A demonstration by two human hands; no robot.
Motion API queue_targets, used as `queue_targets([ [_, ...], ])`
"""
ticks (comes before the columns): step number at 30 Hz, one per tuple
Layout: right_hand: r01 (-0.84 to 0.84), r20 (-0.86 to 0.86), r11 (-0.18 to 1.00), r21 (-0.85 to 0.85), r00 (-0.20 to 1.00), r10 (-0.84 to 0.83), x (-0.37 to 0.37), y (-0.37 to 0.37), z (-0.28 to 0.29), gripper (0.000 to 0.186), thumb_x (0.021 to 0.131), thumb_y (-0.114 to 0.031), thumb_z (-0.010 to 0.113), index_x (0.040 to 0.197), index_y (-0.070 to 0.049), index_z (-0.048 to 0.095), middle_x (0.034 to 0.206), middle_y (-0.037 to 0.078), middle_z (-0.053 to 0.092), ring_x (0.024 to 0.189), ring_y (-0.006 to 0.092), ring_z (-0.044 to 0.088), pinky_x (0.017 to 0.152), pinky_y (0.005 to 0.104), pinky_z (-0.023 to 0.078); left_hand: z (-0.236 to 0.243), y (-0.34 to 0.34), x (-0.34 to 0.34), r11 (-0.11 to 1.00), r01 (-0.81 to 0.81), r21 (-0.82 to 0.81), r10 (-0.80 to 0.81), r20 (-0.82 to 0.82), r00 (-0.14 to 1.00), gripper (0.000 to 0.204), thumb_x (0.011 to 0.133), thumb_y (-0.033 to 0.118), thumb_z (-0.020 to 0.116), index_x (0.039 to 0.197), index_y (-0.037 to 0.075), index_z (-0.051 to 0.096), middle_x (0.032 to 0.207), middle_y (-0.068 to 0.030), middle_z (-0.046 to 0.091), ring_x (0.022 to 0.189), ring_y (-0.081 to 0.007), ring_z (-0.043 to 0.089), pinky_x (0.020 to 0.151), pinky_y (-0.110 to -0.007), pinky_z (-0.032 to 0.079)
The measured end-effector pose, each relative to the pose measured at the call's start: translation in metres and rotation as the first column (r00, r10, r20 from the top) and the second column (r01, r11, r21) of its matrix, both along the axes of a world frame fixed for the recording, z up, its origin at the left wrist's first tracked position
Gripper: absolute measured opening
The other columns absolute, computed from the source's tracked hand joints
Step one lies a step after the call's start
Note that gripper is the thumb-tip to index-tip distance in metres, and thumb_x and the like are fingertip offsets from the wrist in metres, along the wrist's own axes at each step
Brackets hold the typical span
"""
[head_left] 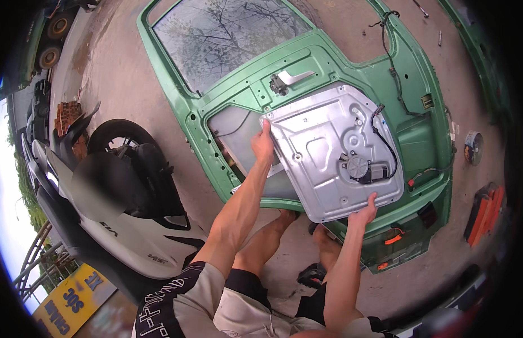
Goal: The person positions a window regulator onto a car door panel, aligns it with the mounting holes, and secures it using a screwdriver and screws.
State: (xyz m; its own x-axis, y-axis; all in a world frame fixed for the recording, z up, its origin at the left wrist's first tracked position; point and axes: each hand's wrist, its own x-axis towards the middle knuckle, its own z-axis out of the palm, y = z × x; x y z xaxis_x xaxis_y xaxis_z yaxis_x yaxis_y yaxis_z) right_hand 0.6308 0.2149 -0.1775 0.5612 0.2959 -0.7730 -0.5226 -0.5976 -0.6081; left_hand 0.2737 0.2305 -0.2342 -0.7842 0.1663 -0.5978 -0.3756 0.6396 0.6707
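While the grey metal panel sits tilted over the inner face of the green car door, I hold it by two opposite edges, which seems the steadiest way to carry a broad, thin plate that would otherwise flex or swing. My left hand is closed on the upper left edge, fingers wrapped round the rim, and my right hand pinches the lower edge from below, thumb on the face. The panel lies over the door's large opening, its lower left corner lifted clear of the green skin, so I judge it is not seated flat. A small window motor is fixed near the panel's middle right, and a black cable runs from it up the panel, which may be why the plate is kept close to the door. The door itself lies flat on the concrete ground, glass uppermost in the picture, with a silver inner handle just above the panel. Further out, a white scooter stands to my left and an orange case lies well apart on the right. I cannot see what is behind the panel, nor whether any fasteners hold it; my fingertips under both edges are hidden, and the round object by the right rim is too blurred to name.
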Motion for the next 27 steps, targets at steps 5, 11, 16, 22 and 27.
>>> queue_targets([
  [5, -0.047, 0.052, 0.999, 0.020, 0.998, 0.046, -0.021, 0.025, 0.009, 0.056, 0.091, -0.025, 0.079, 0.133, 0.002, 0.056, 0.130, 0.016, 0.062, 0.114, 0.0320, 0.063, 0.098, 0.0514, 0.055, -0.007, -0.016, -0.023, 0.995, 0.071, -0.068, -0.073, -0.030, 0.997, 0.079, 0.091, 0.059, 0.071, 0.111, -0.017, 0.070, 0.105, -0.0207, 0.074, 0.096, -0.0251, 0.067, 0.090, -0.040, 0.051],
  [11, -0.057, -0.013, 0.998, -0.010, 0.998, 0.057, -0.013, 0.005, -0.003, 0.054, 0.099, -0.031, 0.069, 0.139, 0.002, 0.054, 0.136, 0.016, 0.060, 0.118, 0.0335, 0.062, 0.102, 0.0544, 0.051, -0.013, -0.022, -0.030, 0.983, 0.118, -0.140, -0.112, 0.050, 0.993, 0.078, 0.091, 0.058, 0.069, 0.110, -0.018, 0.070, 0.103, -0.0236, 0.075, 0.099, -0.0266, 0.069, 0.091, -0.039, 0.051],
  [16, -0.036, -0.014, 0.998, -0.046, 0.999, 0.035, -0.014, -0.001, 0.002, 0.055, 0.101, -0.033, 0.066, 0.140, 0.002, 0.052, 0.138, 0.016, 0.059, 0.121, 0.0332, 0.061, 0.105, 0.0539, 0.049, -0.012, -0.019, -0.019, 0.984, 0.101, -0.145, -0.103, 0.000, 0.995, 0.078, 0.092, 0.057, 0.070, 0.111, -0.018, 0.070, 0.103, -0.0227, 0.074, 0.099, -0.0256, 0.068, 0.090, -0.038, 0.051],
  [22, -0.088, -0.032, 0.995, 0.052, 0.995, 0.089, 0.002, 0.013, -0.005, 0.053, 0.097, -0.029, 0.073, 0.132, 0.005, 0.050, 0.132, 0.019, 0.060, 0.116, 0.0346, 0.063, 0.100, 0.0542, 0.053, -0.021, -0.035, -0.028, 0.985, 0.164, 0.055, -0.169, 0.083, 0.982, 0.066, 0.097, 0.045, 0.070, 0.124, -0.015, 0.064, 0.115, -0.0221, 0.071, 0.108, -0.0272, 0.066, 0.096, -0.039, 0.050],
  [27, -0.138, -0.017, 0.990, -0.023, 0.990, 0.137, 0.006, 0.027, -0.019, 0.056, 0.103, -0.036, 0.062, 0.139, 0.005, 0.052, 0.137, 0.016, 0.060, 0.122, 0.0336, 0.061, 0.107, 0.0538, 0.047, -0.004, -0.037, -0.041, 0.974, 0.174, 0.145, -0.216, 0.365, 0.906, 0.055, 0.098, 0.043, 0.069, 0.131, -0.001, 0.066, 0.083, 0.0009, 0.057, 0.069, -0.0107, 0.047, 0.063, -0.025, 0.041],
])
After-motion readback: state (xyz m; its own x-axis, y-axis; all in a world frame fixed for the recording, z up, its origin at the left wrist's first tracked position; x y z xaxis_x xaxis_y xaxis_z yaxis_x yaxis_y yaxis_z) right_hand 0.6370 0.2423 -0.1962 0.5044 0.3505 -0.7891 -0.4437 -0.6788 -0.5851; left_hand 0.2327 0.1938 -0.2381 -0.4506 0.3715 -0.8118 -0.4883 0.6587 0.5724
